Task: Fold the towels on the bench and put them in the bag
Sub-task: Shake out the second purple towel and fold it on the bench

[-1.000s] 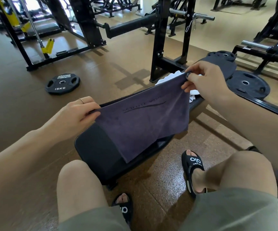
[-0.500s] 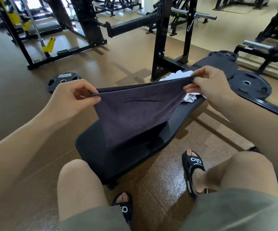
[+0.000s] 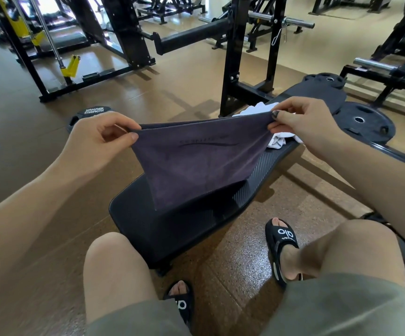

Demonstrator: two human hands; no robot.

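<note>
Black padded bench (image 3: 162, 229), crumpled white towel (image 3: 278, 141) on its far part (partly hidden).

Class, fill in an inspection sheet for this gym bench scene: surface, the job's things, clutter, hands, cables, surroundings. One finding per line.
Surface: black padded bench, near end bare.
Job's things: purple towel held up over the bench, stretched between both hands, its lower corner hanging; white towel crumpled on the bench behind it; no bag seen.
Clutter: weight plate flat on the floor to the left, partly hidden by the left hand; more weight plates to the right.
Hands: left hand pinches one top corner of the purple towel, right hand pinches the other.
Cables: nothing seen.
Surroundings: black rack, brown gym floor, the person's knees and sandals.
</note>
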